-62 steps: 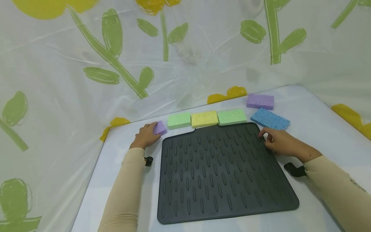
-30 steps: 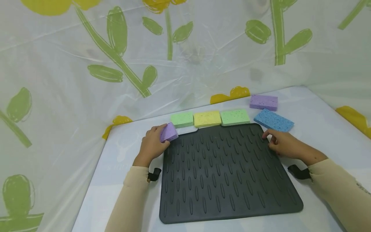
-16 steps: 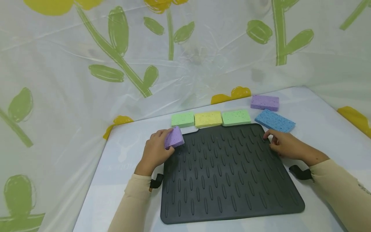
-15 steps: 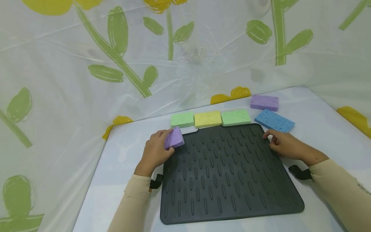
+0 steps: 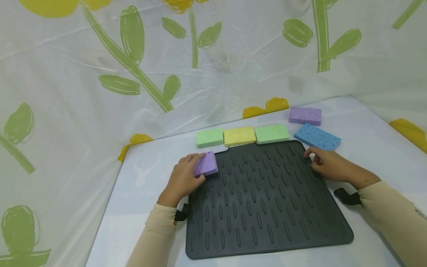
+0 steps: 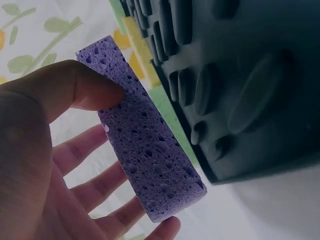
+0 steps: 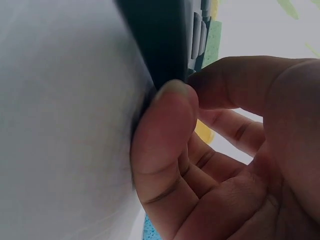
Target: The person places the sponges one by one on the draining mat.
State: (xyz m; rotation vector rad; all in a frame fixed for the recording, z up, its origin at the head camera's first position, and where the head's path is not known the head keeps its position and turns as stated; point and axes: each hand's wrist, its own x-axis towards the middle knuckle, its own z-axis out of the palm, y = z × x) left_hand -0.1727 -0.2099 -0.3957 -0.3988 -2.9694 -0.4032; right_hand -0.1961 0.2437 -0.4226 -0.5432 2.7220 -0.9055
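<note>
In the head view my left hand (image 5: 185, 178) holds a purple sponge (image 5: 207, 164) over the far left corner of a dark grey ridged drying mat (image 5: 267, 200). The left wrist view shows the thumb on one face of that sponge (image 6: 145, 145) and the other fingers behind it. At the mat's right edge, near its far corner, my right hand (image 5: 328, 165) pinches the rim. Up close in the right wrist view, finger and thumb meet at the mat's edge (image 7: 162, 45); the exact contact is partly hidden.
Behind the mat a green sponge (image 5: 209, 137), a yellow sponge (image 5: 239, 136) and another green sponge (image 5: 272, 133) lie in a row. A blue sponge (image 5: 317, 137) and a second purple sponge (image 5: 305, 116) lie at the far right. A flowered curtain (image 5: 227, 74) hangs behind the table.
My left hand has lifted the purple sponge from the table left of the green one and carried it right and nearer, over the mat's corner. The right hand stays at the mat's edge.
</note>
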